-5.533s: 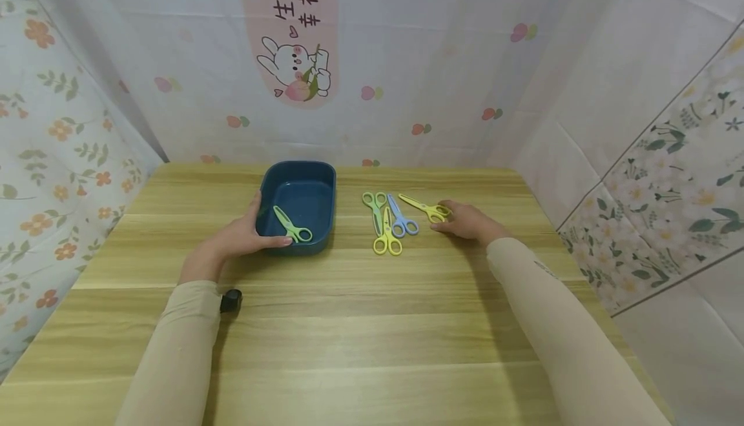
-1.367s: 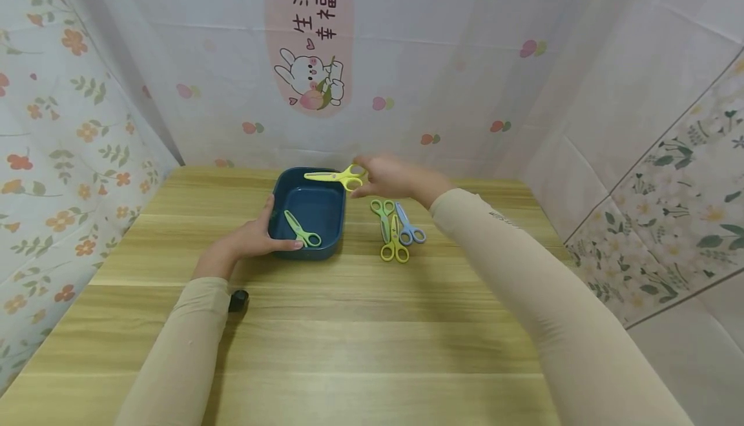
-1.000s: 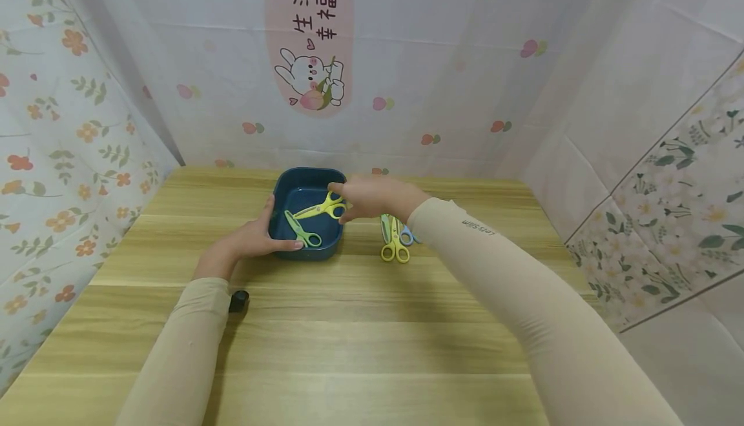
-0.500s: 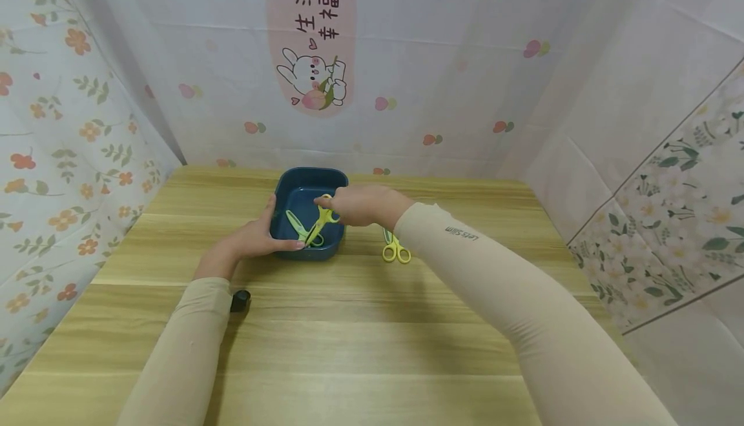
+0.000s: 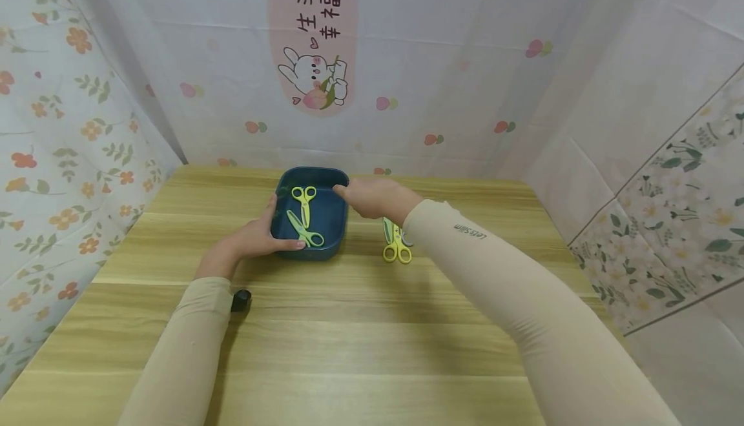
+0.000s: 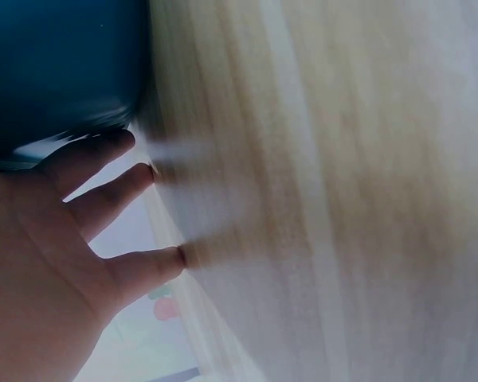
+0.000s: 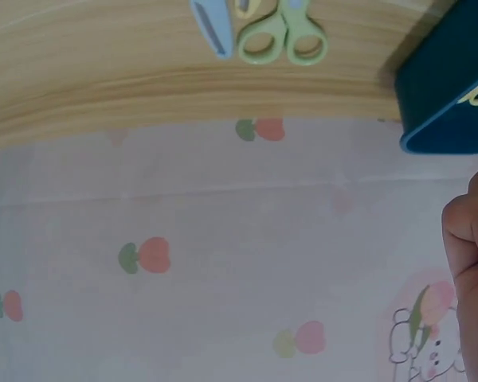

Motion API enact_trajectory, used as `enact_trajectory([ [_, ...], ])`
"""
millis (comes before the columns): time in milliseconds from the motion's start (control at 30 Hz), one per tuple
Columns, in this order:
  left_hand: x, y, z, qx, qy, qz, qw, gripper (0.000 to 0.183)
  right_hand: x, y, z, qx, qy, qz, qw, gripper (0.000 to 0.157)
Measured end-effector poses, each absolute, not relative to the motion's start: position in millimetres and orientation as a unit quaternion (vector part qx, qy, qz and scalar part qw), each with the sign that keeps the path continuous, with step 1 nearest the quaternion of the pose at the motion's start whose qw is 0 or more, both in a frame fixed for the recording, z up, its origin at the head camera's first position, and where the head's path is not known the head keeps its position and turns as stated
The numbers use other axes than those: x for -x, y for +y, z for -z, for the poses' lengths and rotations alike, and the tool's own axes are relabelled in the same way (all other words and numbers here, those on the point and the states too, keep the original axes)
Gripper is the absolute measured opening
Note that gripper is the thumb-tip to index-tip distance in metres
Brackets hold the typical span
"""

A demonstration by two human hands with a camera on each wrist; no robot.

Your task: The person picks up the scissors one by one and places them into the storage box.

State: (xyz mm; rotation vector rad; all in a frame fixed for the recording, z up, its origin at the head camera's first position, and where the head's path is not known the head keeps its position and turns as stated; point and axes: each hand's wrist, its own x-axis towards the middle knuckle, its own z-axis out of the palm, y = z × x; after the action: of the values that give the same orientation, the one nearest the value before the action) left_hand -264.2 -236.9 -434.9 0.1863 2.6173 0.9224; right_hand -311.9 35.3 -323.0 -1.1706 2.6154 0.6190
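A dark blue box stands on the table with two pairs of scissors in it, one yellow and one green. The yellow pair has its handles toward the back. At the box's left front corner, my left hand rests with the thumb over the near rim. Its fingers are spread and fairly straight beside the wall in the left wrist view. My right hand is at the box's right rim and holds nothing; the right wrist view shows part of it. Right of the box lie yellow scissors, green scissors and blue scissors.
My right forearm hides part of the scissors pile from the head camera. A patterned curtain hangs behind the wooden table, with more patterned cloth at both sides. Beside my left wrist is a small black object.
My right hand has brought the yellow scissors from the pile's right into the box and let go. They have turned, handles now backward. My left hand has stayed on the box.
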Motion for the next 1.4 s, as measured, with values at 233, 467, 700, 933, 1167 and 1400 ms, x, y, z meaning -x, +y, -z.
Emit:
enact_trajectory([
  [233,263,-236,433,-0.066,0.926,-0.326,0.178,0.148,322,50,313,0.366,0.911,-0.138,0.132,0.069],
  [467,263,-236,433,-0.065,0.928,-0.319,0.182,0.148,327,65,304,0.358,0.922,-0.054,0.139,0.071],
  [700,262,-236,432,-0.067,0.927,-0.321,0.181,0.146,328,84,301,0.324,0.936,-0.012,0.139,0.073],
  [933,262,-235,431,-0.07,0.929,-0.318,0.178,0.146,326,103,307,0.312,0.941,0.0,0.131,0.076],
  [1167,262,-235,431,-0.068,0.929,-0.318,0.178,0.145,324,119,315,0.298,0.944,0.003,0.14,0.082],
  [1400,262,-234,432,-0.064,0.928,-0.318,0.184,0.146,322,135,331,0.297,0.945,0.006,0.139,0.075],
])
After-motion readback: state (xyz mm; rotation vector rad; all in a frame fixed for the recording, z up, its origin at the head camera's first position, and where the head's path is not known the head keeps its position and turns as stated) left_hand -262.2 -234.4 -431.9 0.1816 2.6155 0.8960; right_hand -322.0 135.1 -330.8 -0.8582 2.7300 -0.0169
